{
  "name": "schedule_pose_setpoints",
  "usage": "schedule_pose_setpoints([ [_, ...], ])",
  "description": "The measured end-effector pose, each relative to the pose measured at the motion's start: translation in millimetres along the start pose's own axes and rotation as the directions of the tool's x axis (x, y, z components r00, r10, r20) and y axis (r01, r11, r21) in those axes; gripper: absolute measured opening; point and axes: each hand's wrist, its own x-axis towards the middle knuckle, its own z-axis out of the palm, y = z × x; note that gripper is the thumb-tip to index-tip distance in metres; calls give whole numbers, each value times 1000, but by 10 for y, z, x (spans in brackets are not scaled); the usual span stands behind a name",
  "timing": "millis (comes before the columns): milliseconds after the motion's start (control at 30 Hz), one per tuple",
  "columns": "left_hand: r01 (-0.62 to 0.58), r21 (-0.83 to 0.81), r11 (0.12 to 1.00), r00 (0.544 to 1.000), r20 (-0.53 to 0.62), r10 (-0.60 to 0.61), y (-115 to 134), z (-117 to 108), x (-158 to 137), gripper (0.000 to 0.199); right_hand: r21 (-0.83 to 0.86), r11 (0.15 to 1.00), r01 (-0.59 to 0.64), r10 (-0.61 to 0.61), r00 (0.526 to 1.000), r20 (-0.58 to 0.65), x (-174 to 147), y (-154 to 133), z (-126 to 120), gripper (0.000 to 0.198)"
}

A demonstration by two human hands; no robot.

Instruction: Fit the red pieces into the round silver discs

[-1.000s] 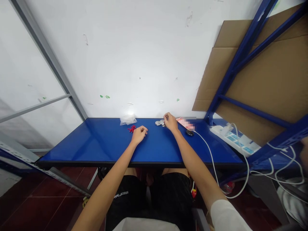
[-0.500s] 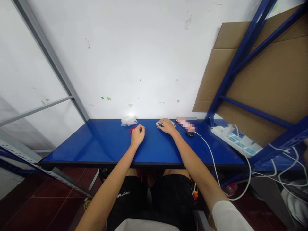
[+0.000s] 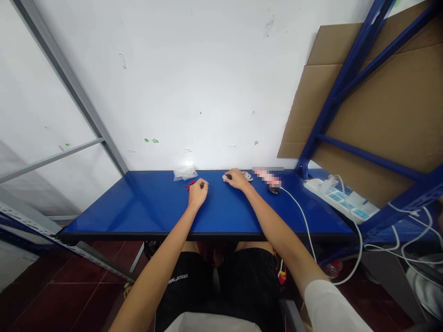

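Note:
My left hand rests on the blue table with its fingers curled closed. A small dark bit shows at its fingertips, too small to name. Red strands, perhaps cord, stick out on its left side. Farther right, my right hand is bent down over the table, thumb and fingers pinched at a small pale flat piece with a dark patch. Partly behind that hand lies a patterned, whitish flat item or small pile; its kind is unclear.
A clear plastic bag lies by the wall. To the right are a blurred-out pink item, a black round object with a white cable, and a white power strip. Blue rack posts and cardboard stand at right.
My right hand has shifted slightly left, and more of the whitish patterned item shows to its right. My left hand has hardly moved. The view has tilted a little.

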Motion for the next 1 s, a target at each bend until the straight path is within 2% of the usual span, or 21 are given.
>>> schedule_pose_setpoints([
  [167,6,8,1000,1000,-21,-6,-14,3,6,17,39,997,69,-71,997,44,28,-124,-13,34],
  [333,20,6,1000,999,-49,-20,31,-55,18,17,129,991,-26,12,994,108,8,-151,-95,37],
  [433,-15,21,1000,998,-63,16,2,-220,133,19,175,980,-91,66,987,145,-11,-143,-145,41],
  [567,-112,115,987,990,-78,122,-169,-577,373,20,228,966,-123,88,983,160,-29,-164,-192,37],
  [667,-149,197,969,986,-49,162,-343,-792,462,20,205,971,-119,94,988,125,-43,-194,-212,30],
  [733,-191,242,951,981,3,196,-440,-860,446,20,132,984,-116,104,990,96,-52,-213,-217,34],
  [900,-354,312,882,934,159,319,-530,-838,342,20,-130,977,-170,167,985,-31,-58,-241,-228,43],
  [1000,-370,348,861,928,188,322,-537,-803,345,22,-111,970,-216,199,969,-146,-46,-237,-256,43],
])
